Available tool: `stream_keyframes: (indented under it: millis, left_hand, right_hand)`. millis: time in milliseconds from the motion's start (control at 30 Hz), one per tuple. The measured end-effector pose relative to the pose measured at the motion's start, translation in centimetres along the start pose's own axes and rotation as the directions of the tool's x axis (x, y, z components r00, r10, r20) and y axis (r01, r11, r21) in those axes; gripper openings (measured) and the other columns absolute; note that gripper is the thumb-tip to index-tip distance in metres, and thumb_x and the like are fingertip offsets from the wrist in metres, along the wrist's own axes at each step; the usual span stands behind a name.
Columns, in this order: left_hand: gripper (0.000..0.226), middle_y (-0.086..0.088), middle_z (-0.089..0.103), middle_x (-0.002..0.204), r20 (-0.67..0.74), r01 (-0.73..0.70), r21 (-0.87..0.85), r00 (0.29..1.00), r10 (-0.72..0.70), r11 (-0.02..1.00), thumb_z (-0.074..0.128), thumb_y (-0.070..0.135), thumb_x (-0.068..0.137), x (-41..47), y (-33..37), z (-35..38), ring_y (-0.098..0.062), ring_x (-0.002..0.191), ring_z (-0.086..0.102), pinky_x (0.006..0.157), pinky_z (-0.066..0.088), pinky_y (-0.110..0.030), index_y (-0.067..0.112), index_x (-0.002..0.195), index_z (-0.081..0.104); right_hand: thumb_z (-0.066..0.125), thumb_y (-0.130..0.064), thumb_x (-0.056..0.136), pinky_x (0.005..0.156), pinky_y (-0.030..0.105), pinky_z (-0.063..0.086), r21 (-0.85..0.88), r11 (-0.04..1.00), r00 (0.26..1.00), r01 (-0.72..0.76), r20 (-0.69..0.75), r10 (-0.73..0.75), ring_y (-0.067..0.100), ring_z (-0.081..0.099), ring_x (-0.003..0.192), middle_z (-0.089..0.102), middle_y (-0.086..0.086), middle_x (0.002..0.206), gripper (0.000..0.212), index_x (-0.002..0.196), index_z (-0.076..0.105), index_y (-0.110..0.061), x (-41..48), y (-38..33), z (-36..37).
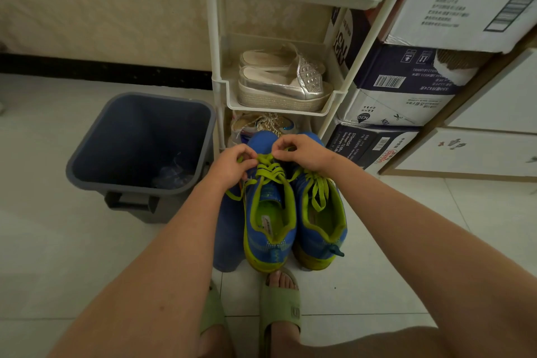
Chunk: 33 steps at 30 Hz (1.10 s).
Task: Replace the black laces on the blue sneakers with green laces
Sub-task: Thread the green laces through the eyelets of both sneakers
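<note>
- We see the green lace (pixel 268 168) crossing up the front of one blue sneaker (pixel 268 229), and both hands meet at its row nearest the toe.
- The left hand (pixel 232 164) has its fingers curled in and pinches the lace between thumb and fingertips. A loose length of lace trails down below its wrist.
- The right hand (pixel 302 152) is curled the same way and pinches the same lace just beside the left hand.
- This sneaker stands on the tiled floor (pixel 72 256) directly under the hands, with its heel toward the person.
- The second blue sneaker (pixel 321 221) stands against it, beneath the right wrist, loosely threaded with a second green lace (pixel 318 189).
- Blue fabric (pixel 229 227) lies under the left forearm, beside the first sneaker.
- Just beyond the fingertips we find a white plastic shoe rack (pixel 216 67). Silver platform sandals (pixel 284 81) sit on one tier, with a pale sneaker (pixel 261 122) below them.
- To the outer side of the left hand stands an open grey bin (pixel 139 197).
- To the outer side of the right hand are stacked cardboard boxes (pixel 401 87).
- Back between the forearms, a foot wears a green slide (pixel 280 302).
</note>
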<state>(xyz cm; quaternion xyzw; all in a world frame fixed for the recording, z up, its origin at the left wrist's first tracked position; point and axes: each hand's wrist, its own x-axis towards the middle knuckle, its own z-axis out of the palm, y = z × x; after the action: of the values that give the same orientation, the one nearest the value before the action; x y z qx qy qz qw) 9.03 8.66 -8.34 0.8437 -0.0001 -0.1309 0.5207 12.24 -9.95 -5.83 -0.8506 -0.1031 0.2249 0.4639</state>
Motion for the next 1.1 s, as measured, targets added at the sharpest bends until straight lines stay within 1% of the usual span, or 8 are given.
stream_keyframes:
  millis: [100, 200, 300, 467, 667, 767, 933, 1100]
  left_hand:
    - [0.006, 0.0, 0.053, 0.063, -0.028, 0.002, -0.026, 1.0, -0.003, 1.0, 0.061, 0.01, 0.09, 0.1, 0.0, -0.1, -0.001, 0.039, 0.045, 0.058, 0.041, -0.024, 0.015, 0.088, 0.058]
    - [0.006, -0.002, 0.05, 0.055, 0.0, 0.027, -0.011, 1.0, -0.027, 1.0, 0.06, 0.013, 0.091, 0.3, 0.2, -0.5, 0.001, 0.037, 0.045, 0.058, 0.041, -0.02, 0.01, 0.097, 0.061]
    - [0.015, -0.004, 0.05, 0.055, 0.044, 0.031, -0.012, 0.999, -0.031, 0.999, 0.059, 0.013, 0.092, 0.1, 0.9, -1.0, 0.003, 0.035, 0.045, 0.047, 0.038, -0.007, 0.005, 0.104, 0.063]
    - [0.022, -0.003, 0.048, 0.057, 0.074, 0.069, -0.013, 0.995, -0.068, 0.998, 0.059, 0.015, 0.092, 0.1, 1.3, -1.3, 0.003, 0.033, 0.042, 0.039, 0.031, -0.005, 0.003, 0.11, 0.064]
    - [0.022, 0.003, 0.055, 0.072, -0.006, 0.08, -0.122, 0.997, -0.081, 0.989, 0.063, 0.011, 0.089, -0.3, 1.3, -1.4, -0.007, 0.052, 0.041, 0.038, 0.032, -0.005, 0.001, 0.109, 0.064]
    - [0.017, 0.003, 0.054, 0.07, 0.033, 0.149, -0.066, 0.989, -0.147, 0.987, 0.067, 0.018, 0.087, -0.8, 1.1, -1.8, -0.009, 0.055, 0.041, 0.041, 0.034, -0.009, 0.008, 0.101, 0.066]
    - [0.011, 0.006, 0.053, 0.073, 0.093, 0.098, 0.003, 0.991, -0.098, 0.995, 0.066, 0.013, 0.088, -1.6, 1.6, -1.3, -0.003, 0.059, 0.043, 0.041, 0.034, -0.006, 0.009, 0.098, 0.066]
    - [0.014, 0.007, 0.057, 0.082, 0.062, 0.033, 0.011, 0.998, -0.033, 0.999, 0.067, 0.013, 0.086, -1.3, 1.5, -1.0, -0.004, 0.069, 0.049, 0.049, 0.037, -0.01, 0.008, 0.099, 0.066]
  right_hand:
    - [0.063, -0.013, 0.09, 0.078, 0.014, 0.041, -0.014, 1.0, 1.0, -0.001, 0.004, 0.001, 0.002, 0.054, 0.082, 0.059, -0.008, 0.085, 0.008, 0.085, 0.062, -0.02, 0.0, 0.0, -0.1]
    - [0.062, -0.012, 0.091, 0.079, 0.014, 0.042, -0.019, 1.0, 1.0, -0.005, 0.001, 0.005, 0.007, 0.055, 0.086, 0.059, -0.008, 0.086, 0.003, 0.094, 0.062, -0.013, -0.1, 0.3, -0.3]
    - [0.06, -0.013, 0.092, 0.087, 0.016, 0.044, -0.021, 1.0, 1.0, 0.002, -0.026, -0.003, 0.009, 0.057, 0.094, 0.063, -0.005, 0.094, 0.013, 0.102, 0.066, -0.009, -0.3, 0.5, -0.4]
    - [0.062, -0.011, 0.091, 0.098, 0.028, 0.045, -0.008, 1.0, 1.0, -0.017, -0.026, 0.017, 0.013, 0.06, 0.099, 0.067, 0.003, 0.102, 0.01, 0.098, 0.068, -0.01, -0.2, 0.9, -0.6]
    - [0.065, -0.009, 0.088, 0.08, 0.013, 0.046, 0.009, 1.0, 0.995, -0.014, -0.097, 0.015, 0.005, 0.06, 0.086, 0.066, 0.003, 0.097, 0.01, 0.095, 0.069, -0.003, -0.8, 0.6, -1.3]
    - [0.067, -0.009, 0.086, 0.077, 0.008, 0.048, -0.087, 0.996, 1.0, -0.016, 0.005, 0.017, 0.001, 0.06, 0.083, 0.068, 0.003, 0.096, 0.015, 0.098, 0.07, -0.002, -1.5, 0.1, -1.7]
    - [0.069, -0.008, 0.084, 0.09, 0.027, 0.049, -0.193, 0.981, 0.999, 0.037, -0.019, -0.041, 0.017, 0.061, 0.093, 0.068, 0.008, 0.096, 0.01, 0.094, 0.07, -0.004, -1.6, -0.3, -0.4]
    - [0.069, -0.011, 0.085, 0.09, 0.027, 0.047, -0.206, 0.978, 1.0, 0.019, -0.014, -0.022, 0.02, 0.06, 0.095, 0.067, 0.012, 0.1, 0.012, 0.094, 0.068, -0.004, -1.4, -0.3, -0.4]
